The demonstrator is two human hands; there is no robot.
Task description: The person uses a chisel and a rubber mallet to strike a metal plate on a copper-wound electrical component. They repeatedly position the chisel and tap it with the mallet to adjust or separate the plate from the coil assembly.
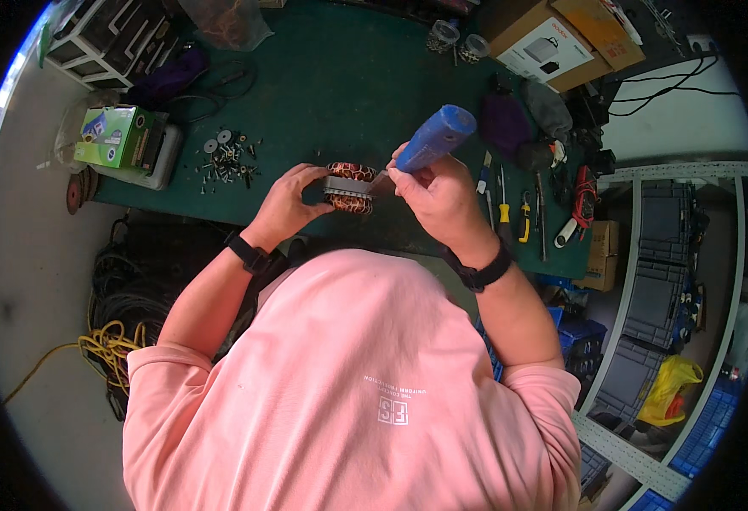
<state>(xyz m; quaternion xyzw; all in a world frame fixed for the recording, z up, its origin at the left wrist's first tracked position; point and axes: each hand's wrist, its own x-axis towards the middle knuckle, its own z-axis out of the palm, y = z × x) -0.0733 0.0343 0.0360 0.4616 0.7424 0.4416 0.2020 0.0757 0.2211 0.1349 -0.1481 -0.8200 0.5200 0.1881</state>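
Near the front edge of the green workbench, a stator (348, 173) with copper windings and a grey laminated core sits on its side. My left hand (293, 204) grips it from the left, thumb and fingers at its top and bottom. My right hand (427, 196) is closed around a tool with a thick blue handle (436, 132), angled up to the right, its narrow metal part reaching down to the stator's right side. Whether that tip touches the windings or the core, I cannot tell.
Loose screws and washers (227, 157) lie left, beside a green box (114, 136). Screwdrivers (503, 213), pliers (524, 217) and red cables (584, 192) lie right. A cardboard box (553, 51) stands back right. Shelving with grey crates (655, 298) is at right; cable coils (118, 341) lie below left.
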